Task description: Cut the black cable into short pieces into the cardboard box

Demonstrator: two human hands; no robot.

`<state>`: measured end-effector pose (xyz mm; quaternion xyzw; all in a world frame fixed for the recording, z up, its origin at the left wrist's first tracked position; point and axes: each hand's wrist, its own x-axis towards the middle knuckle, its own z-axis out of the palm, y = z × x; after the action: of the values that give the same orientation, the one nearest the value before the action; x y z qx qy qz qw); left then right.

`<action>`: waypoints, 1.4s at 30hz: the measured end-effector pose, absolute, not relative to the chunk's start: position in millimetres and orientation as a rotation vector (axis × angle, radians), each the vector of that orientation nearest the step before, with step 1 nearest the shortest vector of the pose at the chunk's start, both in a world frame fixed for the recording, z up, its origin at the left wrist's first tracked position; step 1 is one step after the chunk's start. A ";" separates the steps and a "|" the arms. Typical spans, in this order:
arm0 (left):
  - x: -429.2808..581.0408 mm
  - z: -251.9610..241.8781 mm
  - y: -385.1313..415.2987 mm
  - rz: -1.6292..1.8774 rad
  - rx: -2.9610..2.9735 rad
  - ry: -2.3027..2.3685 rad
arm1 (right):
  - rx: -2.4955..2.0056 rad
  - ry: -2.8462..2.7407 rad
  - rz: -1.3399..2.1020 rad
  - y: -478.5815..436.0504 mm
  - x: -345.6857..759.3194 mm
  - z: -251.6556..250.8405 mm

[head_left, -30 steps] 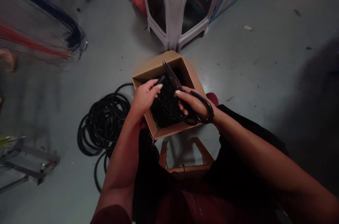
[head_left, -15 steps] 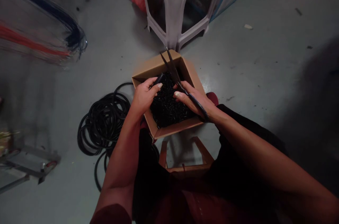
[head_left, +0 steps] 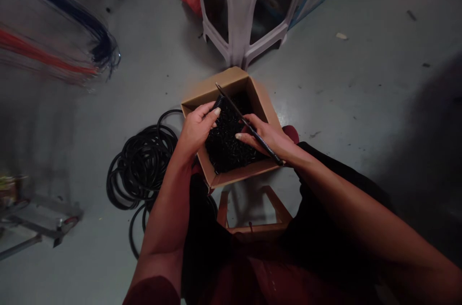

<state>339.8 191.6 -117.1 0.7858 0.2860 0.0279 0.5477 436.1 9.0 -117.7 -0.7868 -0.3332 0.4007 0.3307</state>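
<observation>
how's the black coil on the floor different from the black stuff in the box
The coil of black tubing lies in long, loose loops, while the black pieces are short bits packed in a dense heap. The coil sits directly on the grey floor; the pieces sit inside the cardboard box, right beside it. Both are dark black and look like the same tubing, though the light is too dim to be sure.

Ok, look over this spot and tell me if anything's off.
The cardboard box looks skewed on the wooden stool: it sits turned at an angle to the stool, with its corners seeming to overhang the frame, so it looks poorly balanced. A pale scrap also lies loose on the grey floor.
</observation>
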 end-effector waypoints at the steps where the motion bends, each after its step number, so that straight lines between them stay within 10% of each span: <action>1: 339.8 -116.0 191.3 0.059 1.850 0.673 | -2.056 -0.873 1.051 8.9 436.1 -116.4; 42: 336.9 -114.1 188.5 -0.042 1.736 0.594 | -2.321 -1.047 0.873 6.4 440.9 -126.8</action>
<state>336.9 188.5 -114.1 0.7514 0.2570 -0.0180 0.6075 440.9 6.4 -126.8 -0.8405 -0.3791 0.3162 0.2231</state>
